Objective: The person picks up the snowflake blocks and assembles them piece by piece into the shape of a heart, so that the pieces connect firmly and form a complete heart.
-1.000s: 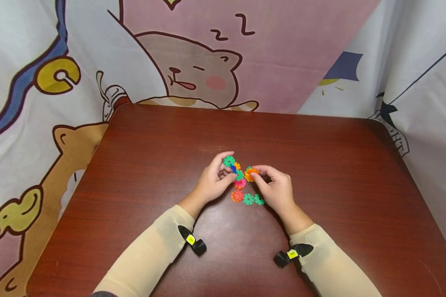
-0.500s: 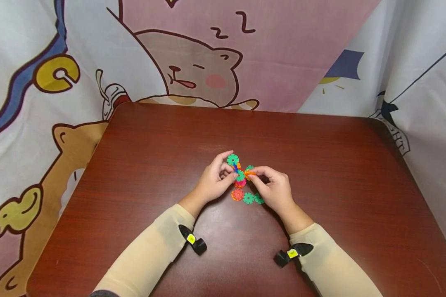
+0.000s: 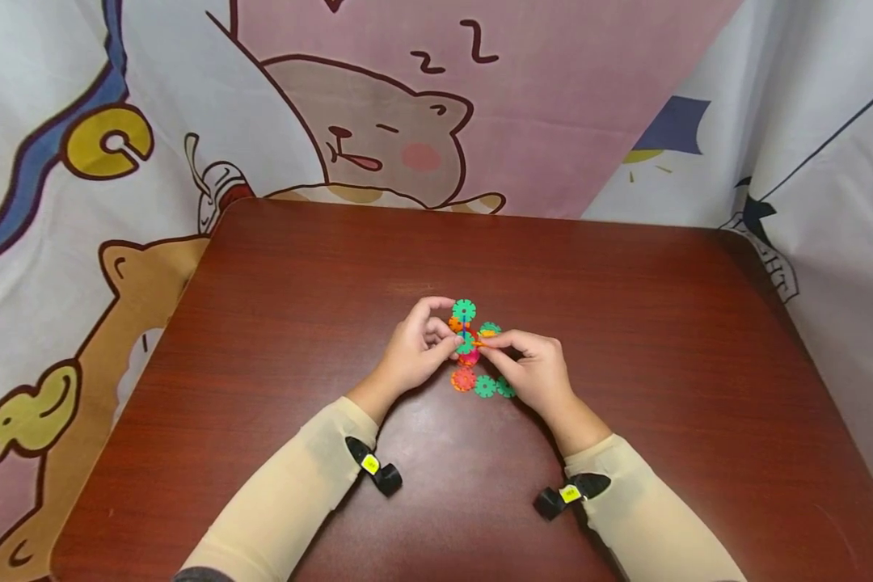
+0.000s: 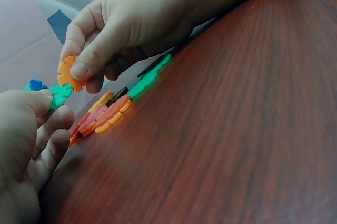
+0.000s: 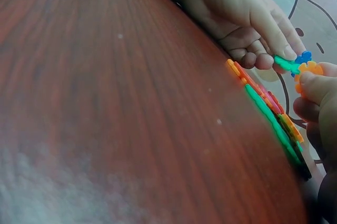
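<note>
My left hand (image 3: 418,347) pinches a green notched plastic disc (image 3: 466,343) between thumb and fingers. A blue disc (image 3: 465,326), seen edge-on, joins it to a second green disc (image 3: 464,310), near which the index fingertip reaches. From the right, my right hand (image 3: 534,368) pinches an orange notched disc (image 4: 67,70) by its edge. The orange disc stands on edge across the lower green disc and meets its rim; how deep their notches sit in each other cannot be told. Both hands are raised a little above the tabletop.
Loose notched discs lie on the brown table (image 3: 320,267) beneath and around the hands: a coral one (image 3: 463,379) over orange, a pink one (image 3: 469,357), green ones (image 3: 486,386) and several others. A printed cloth (image 3: 553,105) hangs behind the table.
The orange disc has turned from face-up to edge-on and moved left against the green disc. The left hand's joined discs have swung upright, the upper green one shifting right.
</note>
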